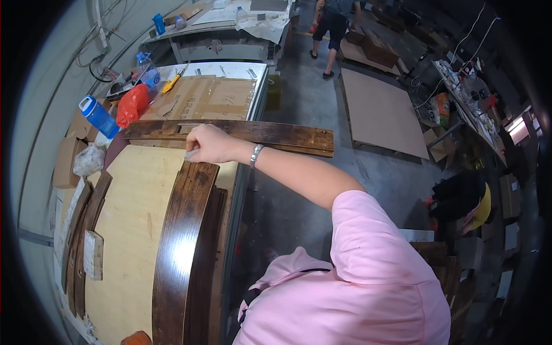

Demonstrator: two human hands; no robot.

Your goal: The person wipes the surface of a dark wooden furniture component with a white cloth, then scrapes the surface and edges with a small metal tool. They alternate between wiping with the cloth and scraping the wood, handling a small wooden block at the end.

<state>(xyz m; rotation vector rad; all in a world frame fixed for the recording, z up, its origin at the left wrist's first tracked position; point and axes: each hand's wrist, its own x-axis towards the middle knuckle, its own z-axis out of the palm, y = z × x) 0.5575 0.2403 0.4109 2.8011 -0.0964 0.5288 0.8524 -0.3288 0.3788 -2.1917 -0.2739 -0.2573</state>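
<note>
A small pale grey piece of thin material (191, 154) is pinched between the bent fingertips of the right hand (208, 144), left of the upper centre of the frame. It is held at the upper end of a long, glossy, dark brown wooden board (181, 230), which is stretched from there down to the lower edge; whether the two are touching cannot be told. A silver-coloured bracelet (256, 155) is worn on the right wrist. How the fingers of the left hand are held cannot be told, since that hand lies outside the frame.

Beyond the hand, a scuffed dark brown wooden piece (282, 133) is laid crosswise, and its near edge is partly covered by the hand. To the left of the glossy board, a pale yellow wooden sheet (129, 213) is seen, with narrow dark brown strips (86, 230) and a whitish rectangular block (93, 256) along its left edge. At the upper left, a blue plastic bottle (99, 117) is placed beside a crumpled red plastic bag (133, 105), near a flat brown cardboard sheet (210, 95). At the upper right, a large flat brown panel (379, 112) is laid low, and a person in dark shorts (330, 26) is seen beyond it.
</note>
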